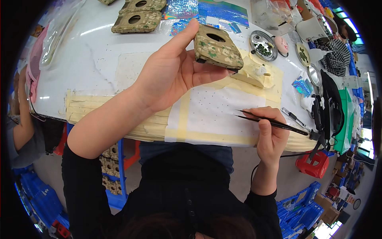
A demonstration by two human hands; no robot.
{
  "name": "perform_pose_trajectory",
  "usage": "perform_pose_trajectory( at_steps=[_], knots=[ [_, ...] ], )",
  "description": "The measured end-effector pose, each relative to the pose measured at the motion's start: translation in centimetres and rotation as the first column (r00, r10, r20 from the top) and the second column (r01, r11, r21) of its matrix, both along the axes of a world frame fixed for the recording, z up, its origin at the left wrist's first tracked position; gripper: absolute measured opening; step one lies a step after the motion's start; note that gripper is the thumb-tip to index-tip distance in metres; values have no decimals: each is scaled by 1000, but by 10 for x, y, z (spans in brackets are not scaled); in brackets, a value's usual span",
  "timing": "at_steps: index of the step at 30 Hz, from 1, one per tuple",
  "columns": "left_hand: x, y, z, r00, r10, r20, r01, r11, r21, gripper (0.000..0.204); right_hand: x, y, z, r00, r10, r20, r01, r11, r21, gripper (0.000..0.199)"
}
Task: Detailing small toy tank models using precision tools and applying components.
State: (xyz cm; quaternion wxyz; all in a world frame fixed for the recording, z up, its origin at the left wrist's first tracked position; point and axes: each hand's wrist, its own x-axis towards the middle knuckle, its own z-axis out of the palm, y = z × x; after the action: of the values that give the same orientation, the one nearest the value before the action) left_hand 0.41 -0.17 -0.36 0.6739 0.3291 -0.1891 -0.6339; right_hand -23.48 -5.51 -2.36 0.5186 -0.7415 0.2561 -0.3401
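Hands apart: left hand grips camouflage case at its 2 o'clock; right hand pinches black tweezers, tips toward 10 o'clock. Case sits at right hand's 11 o'clock.

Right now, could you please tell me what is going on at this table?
The person's left hand holds a camouflage-patterned piece with an oval hole above the table. The right hand holds black tweezers, their tips apart, over a white sheet dotted with tiny dark specks. The tweezers are not touching the piece. Beyond, a round metal dish holds small dark bits, and more camouflage pieces lie toward the far left.
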Motion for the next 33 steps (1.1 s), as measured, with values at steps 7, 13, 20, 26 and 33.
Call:
perform_pose_trajectory(
  at_steps=[7,13,20,26,33],
  knots=[
    [1,0,-2,1000,-5,6,5,1000,-12,57,1,1,8,990,-141,2,141,990,-9,20],
    [2,0,-2,1000,13,-1,-13,1000,-23,56,36,16,6,986,-163,-22,160,982,-105,18],
    [3,3,-2,999,17,-30,-18,998,-55,52,55,17,-2,985,-149,-84,136,979,-149,18],
    [2,5,2,1000,16,-18,-17,999,-51,50,55,18,-2,978,-168,-126,148,977,-153,18],
    [-11,13,-4,987,146,70,-132,976,-172,49,57,17,-4,973,-166,-160,134,972,-192,18]
  ],
)
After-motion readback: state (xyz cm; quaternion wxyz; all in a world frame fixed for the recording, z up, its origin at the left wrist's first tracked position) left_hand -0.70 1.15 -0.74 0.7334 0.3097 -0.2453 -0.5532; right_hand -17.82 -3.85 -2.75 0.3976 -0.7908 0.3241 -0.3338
